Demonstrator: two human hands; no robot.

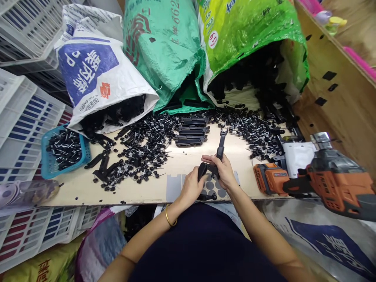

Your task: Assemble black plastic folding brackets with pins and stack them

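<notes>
My left hand [188,187] is closed around a short black plastic part [201,171], with the thumb along its side. My right hand [226,173] grips a long black plastic bar with a forked end [222,141], which points away from me. The two pieces come close together between my hands; whether they are joined I cannot tell. Below them is a grey sheet with round discs [210,185], partly hidden by my hands. Another black part [207,197] lies at the table's front edge. Farther back, several assembled black bars [190,132] lie stacked in a row.
Heaps of black-headed metal pins [143,152] cover both sides of the table. A blue basket [88,150] holds more. A white sack [117,84], a green sack [164,51] and a bright green sack [249,27] stand open behind. An orange power tool [337,182] lies right.
</notes>
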